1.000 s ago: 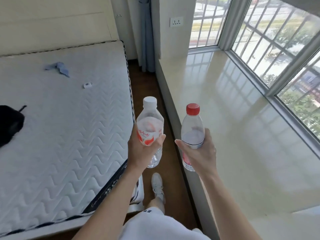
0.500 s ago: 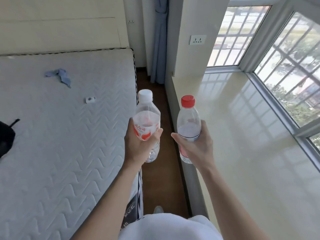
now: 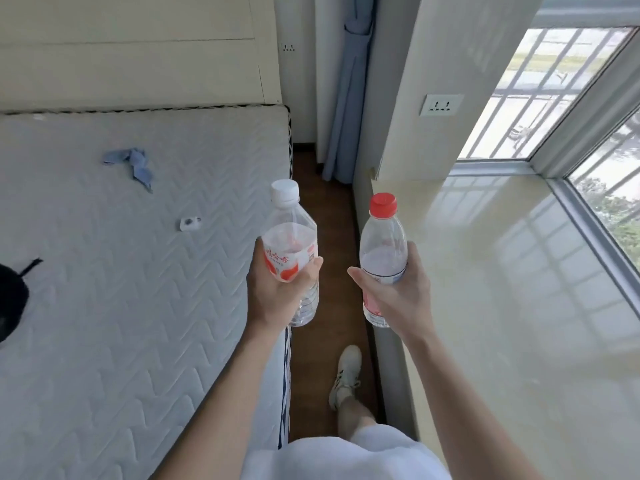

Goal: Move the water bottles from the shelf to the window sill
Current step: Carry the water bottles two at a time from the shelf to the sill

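bed: taking up the left side, bare quilted mattress showing.
black item: lying at the bed's left edge, cut off by the frame; cannot tell what it is.
blue cloth: lying crumpled on the mattress, toward the headboard.
small white item: sitting on the mattress right of the cloth; too small to identify.
left hand: grip clamping round the label of the white-cap bottle, thumb on its right side.
white-cap bottle: being held roughly upright in the air over the bed's right edge; clear, red-and-white label.
floor: dark wood strip running between bed and sill wall, pale shoe standing on it.
curtain: hanging gathered at the strip's far end.
right hand: grip clamping round the middle of the red-cap bottle, thumb pointing left.
red-cap bottle: being held upright in the air at the sill's left edge; near the other bottle, not touching.
wall socket: sitting on the wall above the sill's far end.
window sill: glossy beige slab, reflecting the window bars.
window: barred, running along the sill's right and far sides.
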`<state>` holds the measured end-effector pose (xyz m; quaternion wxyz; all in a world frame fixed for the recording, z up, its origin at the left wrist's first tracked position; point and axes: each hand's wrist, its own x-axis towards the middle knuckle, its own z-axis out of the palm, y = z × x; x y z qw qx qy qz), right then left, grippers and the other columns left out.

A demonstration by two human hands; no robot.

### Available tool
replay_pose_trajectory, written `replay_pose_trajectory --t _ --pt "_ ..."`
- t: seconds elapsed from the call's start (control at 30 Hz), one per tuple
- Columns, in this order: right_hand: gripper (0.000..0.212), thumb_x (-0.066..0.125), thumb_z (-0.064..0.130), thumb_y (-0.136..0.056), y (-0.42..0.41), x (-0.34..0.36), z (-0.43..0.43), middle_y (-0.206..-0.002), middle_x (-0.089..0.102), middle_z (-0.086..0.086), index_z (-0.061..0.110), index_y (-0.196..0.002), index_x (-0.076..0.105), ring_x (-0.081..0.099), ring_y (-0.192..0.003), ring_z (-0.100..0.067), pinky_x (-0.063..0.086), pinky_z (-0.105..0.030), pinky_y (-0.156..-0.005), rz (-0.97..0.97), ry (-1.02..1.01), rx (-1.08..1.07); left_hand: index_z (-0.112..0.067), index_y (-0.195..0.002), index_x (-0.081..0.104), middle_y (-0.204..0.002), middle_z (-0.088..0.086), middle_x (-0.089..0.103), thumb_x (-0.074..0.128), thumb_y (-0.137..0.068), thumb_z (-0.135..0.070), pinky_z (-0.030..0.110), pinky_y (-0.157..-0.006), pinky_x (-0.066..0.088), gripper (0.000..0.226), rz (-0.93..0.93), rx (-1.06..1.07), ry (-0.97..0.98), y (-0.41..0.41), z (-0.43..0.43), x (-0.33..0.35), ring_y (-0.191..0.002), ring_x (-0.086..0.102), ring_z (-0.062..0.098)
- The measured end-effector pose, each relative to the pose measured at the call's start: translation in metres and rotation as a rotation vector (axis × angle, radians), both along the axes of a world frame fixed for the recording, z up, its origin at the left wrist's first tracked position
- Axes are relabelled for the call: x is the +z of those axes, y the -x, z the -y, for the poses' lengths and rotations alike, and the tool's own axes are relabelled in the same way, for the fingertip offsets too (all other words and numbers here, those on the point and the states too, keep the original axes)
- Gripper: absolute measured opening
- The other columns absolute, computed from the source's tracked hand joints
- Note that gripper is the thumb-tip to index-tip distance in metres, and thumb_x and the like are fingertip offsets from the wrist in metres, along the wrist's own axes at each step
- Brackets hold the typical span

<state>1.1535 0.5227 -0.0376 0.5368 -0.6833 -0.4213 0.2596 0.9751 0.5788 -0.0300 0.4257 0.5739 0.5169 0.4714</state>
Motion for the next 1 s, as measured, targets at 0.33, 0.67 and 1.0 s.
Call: replay_pose_trajectory --t 0.33,0.67,1.0 --pt "0.057 0.091 0.031 -0.068 -0.100 0.013 -0.185 -0.099 0.067 0.013 0.027 -0.112 0.056 0.064 -0.092 -0.003 0.050 -0.014 -0.072 -0.011 -0.026 0.058 -0.034 -0.123 0.047 -0.111 -0.018 0.062 0.077 -0.068 -0.046 0.007 -0.078 0.049 0.064 -0.015 -0.036 -0.017 -0.099 -0.177 0.011 -0.103 0.062 -0.004" --pt "0.068 0.086 0.049 -0.062 -0.180 0.013 -0.300 -0.106 0.068 0.008 0.029 -0.120 0.056 0.066 -0.100 -0.012 0.059 -0.039 -0.084 -0.073 -0.061 0.020 -0.040 -0.123 0.046 -0.113 -0.023 0.062 0.078 -0.070 -0.043 0.015 -0.087 0.053 0.062 -0.022 -0.178 -0.039 -0.188 -0.309 0.005 -0.109 0.062 0.003" --pt "0.057 0.085 0.041 -0.066 -0.259 -0.001 -0.383 -0.098 0.067 0.000 0.025 -0.114 0.057 0.067 -0.092 -0.018 0.060 -0.042 -0.080 -0.112 -0.017 -0.173 -0.033 -0.126 0.047 -0.114 -0.022 0.064 0.080 -0.071 -0.039 0.016 -0.087 0.052 0.064 0.065 -0.445 0.012 -0.283 -0.427 -0.005 -0.112 0.062 0.007"
